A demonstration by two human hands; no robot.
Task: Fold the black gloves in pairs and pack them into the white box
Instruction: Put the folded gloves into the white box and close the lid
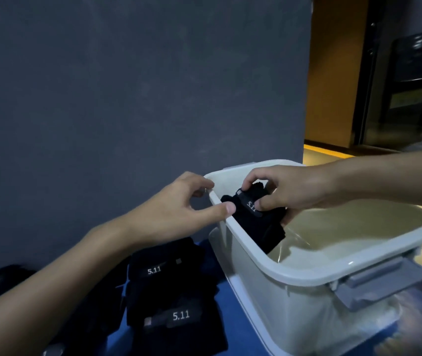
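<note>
We are at the packing step. Our right hand point(289, 191) has thumb and fingertips curled round a folded pair point(253, 222) of black gloves and holds it inside the box point(307, 276), against the left wall near the far corner. The pair hangs tilted, its lower end toward the floor; whether it touches the floor we cannot tell.

Our left hand point(179, 209) hovers just outside that wall, fingers loosely curled and thumb out toward the rim, holding nothing. We cannot tell whether it touches the rim.

This is the only pair we can see inside, so the task looks early. A heap point(168, 291) of more gloves lies on the blue table point(233, 317) left of the box.

Next, we judge, the right hand should lay the pair flat against the wall and let go, leaving room for others — then both hands go to the heap to match and fold the next two.
</note>
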